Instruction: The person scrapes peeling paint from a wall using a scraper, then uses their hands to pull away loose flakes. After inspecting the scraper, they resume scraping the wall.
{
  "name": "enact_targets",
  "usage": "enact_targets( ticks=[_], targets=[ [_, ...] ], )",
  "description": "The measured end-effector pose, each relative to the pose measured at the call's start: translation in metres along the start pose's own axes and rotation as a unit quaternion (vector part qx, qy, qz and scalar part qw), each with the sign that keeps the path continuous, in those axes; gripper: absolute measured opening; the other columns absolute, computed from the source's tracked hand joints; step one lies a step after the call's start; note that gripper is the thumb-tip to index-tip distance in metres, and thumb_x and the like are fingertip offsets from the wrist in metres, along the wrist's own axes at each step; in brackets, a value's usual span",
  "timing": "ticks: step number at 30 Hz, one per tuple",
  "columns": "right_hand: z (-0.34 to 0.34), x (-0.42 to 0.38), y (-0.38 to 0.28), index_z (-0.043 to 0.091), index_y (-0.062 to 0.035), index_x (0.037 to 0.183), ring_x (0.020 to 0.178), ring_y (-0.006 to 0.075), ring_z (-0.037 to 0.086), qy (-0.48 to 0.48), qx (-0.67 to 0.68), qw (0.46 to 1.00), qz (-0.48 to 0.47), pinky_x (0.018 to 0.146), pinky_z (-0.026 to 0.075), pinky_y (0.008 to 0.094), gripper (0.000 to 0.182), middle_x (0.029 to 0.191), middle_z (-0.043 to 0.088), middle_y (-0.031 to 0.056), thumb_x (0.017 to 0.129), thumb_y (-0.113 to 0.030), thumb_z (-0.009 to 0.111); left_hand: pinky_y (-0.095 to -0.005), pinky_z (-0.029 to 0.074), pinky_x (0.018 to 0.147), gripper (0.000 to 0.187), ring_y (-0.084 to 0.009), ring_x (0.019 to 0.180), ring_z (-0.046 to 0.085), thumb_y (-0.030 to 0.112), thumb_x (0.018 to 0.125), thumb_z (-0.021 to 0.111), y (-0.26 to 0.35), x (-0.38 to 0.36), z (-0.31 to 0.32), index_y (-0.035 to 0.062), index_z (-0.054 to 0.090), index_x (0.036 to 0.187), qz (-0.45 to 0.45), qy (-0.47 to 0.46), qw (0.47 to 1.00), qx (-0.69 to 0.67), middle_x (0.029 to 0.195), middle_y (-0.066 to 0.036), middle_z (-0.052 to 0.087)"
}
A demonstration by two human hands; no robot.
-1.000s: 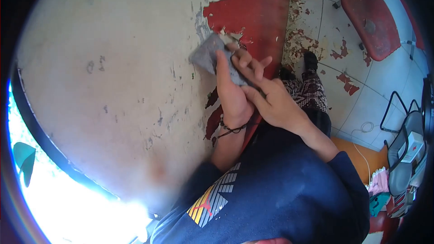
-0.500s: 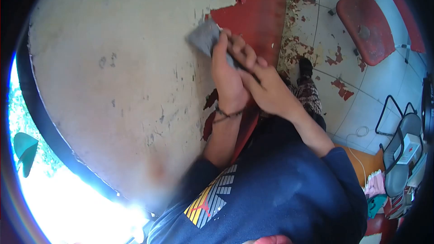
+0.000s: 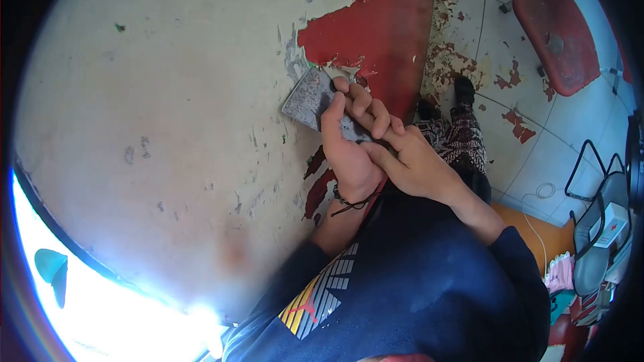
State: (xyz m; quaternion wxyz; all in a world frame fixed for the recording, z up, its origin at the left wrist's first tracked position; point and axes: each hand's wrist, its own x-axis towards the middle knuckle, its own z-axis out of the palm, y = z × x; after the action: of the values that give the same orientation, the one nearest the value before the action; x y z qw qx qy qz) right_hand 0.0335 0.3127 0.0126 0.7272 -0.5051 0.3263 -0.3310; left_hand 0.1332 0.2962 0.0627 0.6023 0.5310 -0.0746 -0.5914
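Observation:
A grey, speckled scraper blade [image 3: 306, 102] lies against a wide pale surface [image 3: 194, 80], close below the ragged edge of the red paint [image 3: 376, 33]. My left hand [image 3: 352, 141], with a dark cord bracelet at the wrist, is closed round the scraper, thumb along one side and fingers curled on the other. From the right, my right hand [image 3: 419, 161] is closed at the back end of the same tool, pressed against my left palm. The handle is hidden by both hands. Torn strips of red paint [image 3: 318, 191] show beside my left wrist.
Paint flakes [image 3: 443, 70] litter the tiled floor [image 3: 516, 117] along the surface's edge. A red stool [image 3: 557, 37] stands at the upper right. At the lower right is a dark chair [image 3: 594, 241] with a white box [image 3: 609, 226] on it. Bright light glares at the lower left.
Both hands and the scraper have moved down toward my body, away from the upper red edge, baring more of it. The view has shifted slightly.

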Motion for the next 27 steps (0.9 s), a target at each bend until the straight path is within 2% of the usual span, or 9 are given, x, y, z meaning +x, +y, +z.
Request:
enact_targets(
  ticks=[2,7,10,12,14,19,22,24,27],
  targets=[
    [-0.002,0.000,-0.002,0.062,0.0018,0.111,0.073,0.0422,0.063,0.001,0.020,0.999,0.027,0.066,0.050,0.0421,0.028,0.079,0.061,0.0266,0.094,-0.020,0.056,-0.0372,0.048,0.057,0.019,-0.0125,0.056,0.043,0.028,0.096,0.044,-0.003,0.001,-0.003,0.0145,0.041,0.108,0.008,-0.019,1.000,0.011,0.078,0.001,0.037],
    [-0.005,0.007,-0.012,0.062,-0.0009,0.114,0.081,0.0437,0.063,-0.008,-0.070,0.997,-0.037,0.072,0.051,0.0468,0.028,0.086,0.062,0.0259,0.095,-0.020,0.055,-0.0374,0.047,0.057,0.018,-0.0125,0.055,0.042,0.027,0.095,0.044,0.007,0.001,0.004,0.0144,0.042,0.107,0.012,-0.027,1.000,0.001,0.078,0.001,0.038],
    [-0.008,0.002,-0.029,0.063,-0.0013,0.114,0.081,0.0439,0.063,0.012,0.023,1.000,0.003,0.073,0.051,0.0466,0.028,0.086,0.063,0.0258,0.095,-0.020,0.055,-0.0373,0.048,0.057,0.018,-0.0125,0.054,0.042,0.025,0.094,0.044,0.004,-0.004,0.006,0.0147,0.043,0.108,0.024,-0.040,0.999,0.021,0.077,0.001,0.037],
    [-0.001,0.000,-0.027,0.063,-0.0012,0.115,0.080,0.0438,0.063,0.031,0.006,0.999,-0.018,0.072,0.051,0.0460,0.029,0.087,0.063,0.0258,0.095,-0.021,0.055,-0.0376,0.047,0.058,0.018,-0.0128,0.054,0.041,0.025,0.093,0.045,-0.001,-0.014,-0.005,0.0150,0.043,0.108,-0.004,-0.024,0.999,-0.039,0.078,0.001,0.038],
    [0.003,-0.003,-0.017,0.062,-0.0011,0.115,0.078,0.0435,0.063,0.048,-0.029,0.997,-0.044,0.070,0.051,0.0449,0.029,0.087,0.063,0.0257,0.095,-0.021,0.055,-0.0383,0.047,0.058,0.017,-0.0132,0.055,0.041,0.026,0.093,0.045,-0.002,-0.005,-0.009,0.0152,0.042,0.107,-0.005,-0.028,0.999,-0.029,0.078,0.001,0.039],
    [-0.010,0.002,-0.015,0.062,-0.0001,0.111,0.081,0.0431,0.063,0.009,0.011,1.000,-0.006,0.069,0.051,0.0424,0.028,0.086,0.063,0.0262,0.094,-0.023,0.058,-0.0387,0.046,0.060,0.018,-0.0132,0.057,0.042,0.026,0.092,0.046,-0.002,-0.005,0.004,0.0155,0.042,0.106,0.025,-0.021,0.999,-0.007,0.079,0.001,0.039],
    [-0.010,0.007,-0.013,0.062,0.0003,0.111,0.081,0.0421,0.064,0.015,0.001,0.998,-0.054,0.067,0.051,0.0409,0.029,0.084,0.063,0.0255,0.094,-0.022,0.059,-0.0385,0.045,0.060,0.019,-0.0137,0.057,0.042,0.026,0.092,0.048,0.002,0.003,0.007,0.0160,0.043,0.107,0.013,-0.043,0.998,-0.034,0.079,0.001,0.040],
    [-0.025,0.018,-0.021,0.063,0.0004,0.111,0.083,0.0411,0.065,-0.025,-0.015,0.999,0.017,0.070,0.051,0.0408,0.028,0.087,0.063,0.0253,0.094,-0.022,0.058,-0.0385,0.046,0.058,0.018,-0.0139,0.056,0.042,0.025,0.092,0.047,0.005,0.017,0.016,0.0158,0.043,0.107,0.030,-0.049,0.997,-0.053,0.079,0.002,0.041],
    [-0.022,0.014,-0.021,0.063,0.0008,0.111,0.084,0.0411,0.065,0.007,-0.011,0.999,-0.033,0.071,0.051,0.0410,0.029,0.087,0.064,0.0258,0.094,-0.021,0.058,-0.0397,0.046,0.059,0.018,-0.0140,0.056,0.042,0.024,0.091,0.047,0.000,0.011,0.013,0.0163,0.043,0.106,0.040,-0.044,0.998,-0.026,0.079,0.002,0.042]
  ],
)
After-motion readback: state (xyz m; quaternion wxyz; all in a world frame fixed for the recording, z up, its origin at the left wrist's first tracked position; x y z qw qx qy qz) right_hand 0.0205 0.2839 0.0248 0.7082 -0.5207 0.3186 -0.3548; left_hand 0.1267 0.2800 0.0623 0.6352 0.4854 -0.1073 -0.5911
